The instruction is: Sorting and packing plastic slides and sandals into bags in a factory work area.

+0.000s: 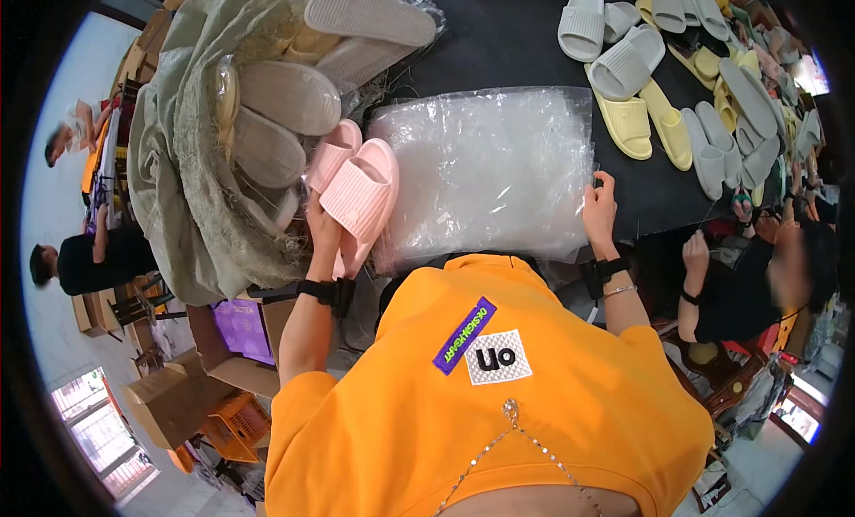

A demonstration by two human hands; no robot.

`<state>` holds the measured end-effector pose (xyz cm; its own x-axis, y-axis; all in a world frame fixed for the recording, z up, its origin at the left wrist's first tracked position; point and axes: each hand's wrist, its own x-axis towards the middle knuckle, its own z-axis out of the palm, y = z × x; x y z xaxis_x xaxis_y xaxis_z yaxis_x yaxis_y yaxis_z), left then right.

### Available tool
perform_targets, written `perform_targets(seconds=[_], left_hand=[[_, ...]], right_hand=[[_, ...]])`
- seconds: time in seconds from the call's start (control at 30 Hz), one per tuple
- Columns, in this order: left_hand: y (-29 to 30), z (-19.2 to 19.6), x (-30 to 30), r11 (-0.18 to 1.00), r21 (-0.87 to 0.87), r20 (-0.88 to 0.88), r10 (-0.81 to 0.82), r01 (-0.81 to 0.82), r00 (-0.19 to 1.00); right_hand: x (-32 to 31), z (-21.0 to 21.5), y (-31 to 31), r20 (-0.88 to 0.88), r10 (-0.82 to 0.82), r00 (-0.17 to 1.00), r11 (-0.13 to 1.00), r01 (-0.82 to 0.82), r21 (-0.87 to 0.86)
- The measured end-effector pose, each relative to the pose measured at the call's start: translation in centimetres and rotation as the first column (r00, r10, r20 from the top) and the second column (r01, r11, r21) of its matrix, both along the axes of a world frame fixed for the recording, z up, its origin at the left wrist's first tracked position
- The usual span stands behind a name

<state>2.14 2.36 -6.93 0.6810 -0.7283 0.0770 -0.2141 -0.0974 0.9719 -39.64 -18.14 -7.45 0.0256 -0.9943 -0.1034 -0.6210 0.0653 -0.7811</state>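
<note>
A pair of pink slide slippers [361, 195] is gripped at the near left by my left hand [322, 225], its fingers partly hidden behind them. Beside the slippers, a stack of clear plastic bags [481, 174] lies flat on the black table [517, 49]. My right hand [602, 210] is at the right edge of that stack, fingers curled and pinching the edge of a bag. Left of the pink pair, a large woven sack [178, 161] stands with its mouth rolled open. Bagged grey slippers [289, 98] fill it.
Loose grey slippers [628, 63] and yellow slippers [626, 125] spread over the table's right side. A person in black [739, 290] sits at the right. Cardboard boxes [183, 392] and an orange crate [236, 423] stand at the lower left; another person [98, 259] is behind the sack.
</note>
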Motion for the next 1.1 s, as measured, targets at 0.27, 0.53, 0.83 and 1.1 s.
perform_targets(seconds=[0.27, 0.53, 0.83, 1.1], left_hand=[[0.5, 5.8, -2.0, 0.997, -0.065, -0.305, -0.069, 0.051, 0.950], [-1.7, 8.1, -6.2, 0.942, 0.152, 0.673, -0.320, 0.299, 0.667], [-8.9, 0.5, -9.7, 0.927, 0.334, 0.768, -0.372, 0.170, 0.521], [-8.3, -2.0, -8.1, 0.884, 0.457, 0.634, -0.402, 0.098, 0.660]], right_hand=[[0.8, 1.0, 0.5, -0.245, 0.074, 0.967, 0.997, -0.081, -0.020], [2.0, 0.3, 0.9, -0.303, 0.255, 0.918, 0.960, -0.203, 0.190], [3.3, -2.2, -1.4, 0.124, 0.219, 0.968, 0.918, -0.248, 0.308], [4.4, -0.4, -0.2, -0.001, 0.148, 0.989, 0.989, -0.148, -0.027]])
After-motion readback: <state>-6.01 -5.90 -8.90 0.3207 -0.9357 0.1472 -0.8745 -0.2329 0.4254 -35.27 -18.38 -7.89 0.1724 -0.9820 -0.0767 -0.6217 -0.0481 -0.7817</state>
